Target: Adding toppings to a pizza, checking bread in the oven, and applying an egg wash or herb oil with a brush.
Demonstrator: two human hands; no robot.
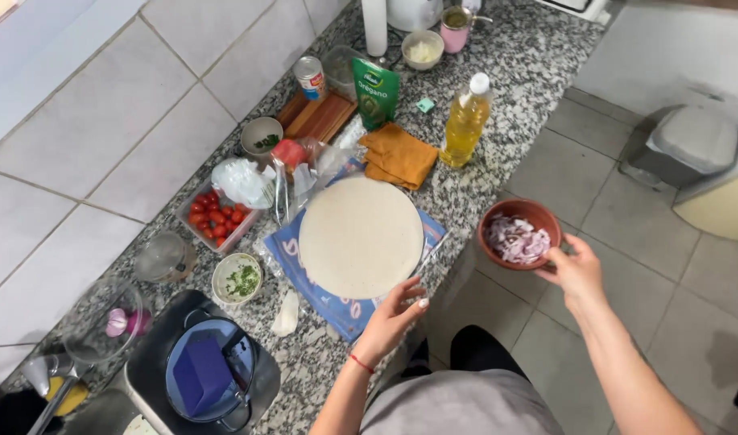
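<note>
the left hand [394,310] is resting at the near edge of the round pale dough base [361,236], fingers spread apart and touching its rim, clamped on nothing. the right hand [576,270] is gripping the near rim of a reddish-brown clay bowl [540,214] w/ chopped red onion [517,239] inside, fingers closed on the rim, holding it out in the air past the counter edge, over the tiled floor [651,266]. the dough base is lying flat on a blue printed plastic wrapper [304,278] on the speckled granite counter [530,64], roughly mid-counter, just in front of the person. left of it, nr the tiled wall, a clear tray of cherry tomatoes [213,216] is sitting w/ crumpled white plastic [240,181] beside it, & a small bowl of chopped green herbs [238,279] is sitting just below the tray. behind the dough, a folded orange cloth [401,155] is lying next to a bottle of yellow oil [465,121]; a green herb pouch [375,93] is standing by a wooden board [316,117] w/ a tin can [309,77] at its far end. a small bowl w/ sth white [423,50] is sitting further back. nearer the camera, a glass bowl w/ a piece of red onion [111,322] is sitting by a dark pan holding a blue block [201,372]. a grey pedal bin [683,149] is standing on the floor, well apart from the counter.
</note>
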